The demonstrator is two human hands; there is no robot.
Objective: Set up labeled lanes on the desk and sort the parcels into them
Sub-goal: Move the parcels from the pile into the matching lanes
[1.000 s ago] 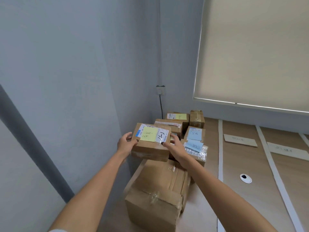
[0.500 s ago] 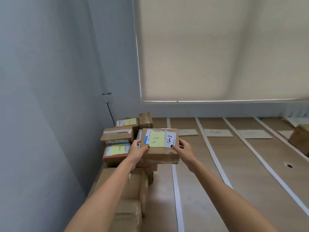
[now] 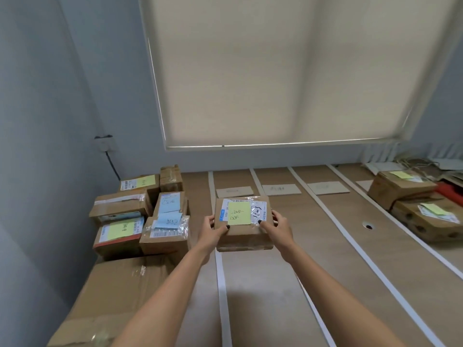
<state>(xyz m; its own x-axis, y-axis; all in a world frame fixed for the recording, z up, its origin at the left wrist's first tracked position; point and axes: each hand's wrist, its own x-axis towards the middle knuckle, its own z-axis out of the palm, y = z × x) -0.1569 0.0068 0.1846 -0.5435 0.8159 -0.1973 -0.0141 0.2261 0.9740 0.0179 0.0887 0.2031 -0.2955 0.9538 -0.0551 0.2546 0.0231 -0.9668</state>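
I hold a flat cardboard parcel (image 3: 244,234) with a yellow sticky note and a white shipping label above the wooden desk (image 3: 350,246). My left hand (image 3: 213,230) grips its left edge and my right hand (image 3: 278,227) grips its right edge. The parcel hovers over the first lane, just right of the leftmost white tape strip (image 3: 221,284). A paper lane label (image 3: 234,192) lies beyond it, with two more lane labels (image 3: 280,189) (image 3: 327,188) in the lanes to the right. A pile of parcels (image 3: 140,216) sits at the desk's left.
A large taped box (image 3: 120,294) lies at the near left against the wall. Two parcels (image 3: 423,209) with yellow notes sit at the far right. A cable hole (image 3: 367,225) is in a right lane. White tape strips (image 3: 350,244) divide the desk. A wall socket (image 3: 106,144) has a cord.
My hands lifted the parcel off the pile and carried it right, over the first lane. My view swung right, bringing the taped lanes and the right-hand parcels into sight.
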